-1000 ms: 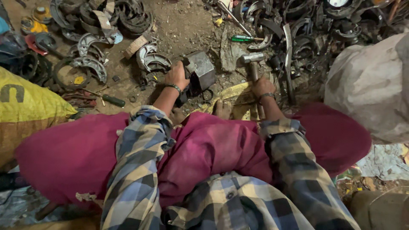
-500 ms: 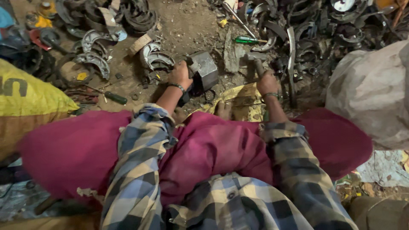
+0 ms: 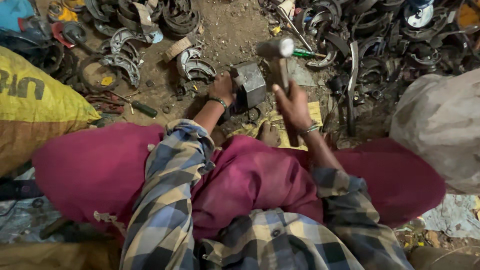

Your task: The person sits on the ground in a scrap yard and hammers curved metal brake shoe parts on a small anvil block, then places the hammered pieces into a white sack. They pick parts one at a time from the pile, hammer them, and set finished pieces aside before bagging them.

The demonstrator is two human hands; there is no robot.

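Gripping hammer (image 3: 276,55) in right hand (image 3: 294,104), raised above metal block (image 3: 250,84) beside left hand (image 3: 222,89).

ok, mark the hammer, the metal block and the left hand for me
hammer (image 3: 274,48): head view, on the steel head, raised above the block.
metal block (image 3: 251,82): head view, on its grey top face.
left hand (image 3: 222,89): head view, on the back of the hand, against the block's left side.

A bulging yellow sack (image 3: 35,107) with dark lettering lies at your left. At your right sits a grey-white sack (image 3: 440,127).
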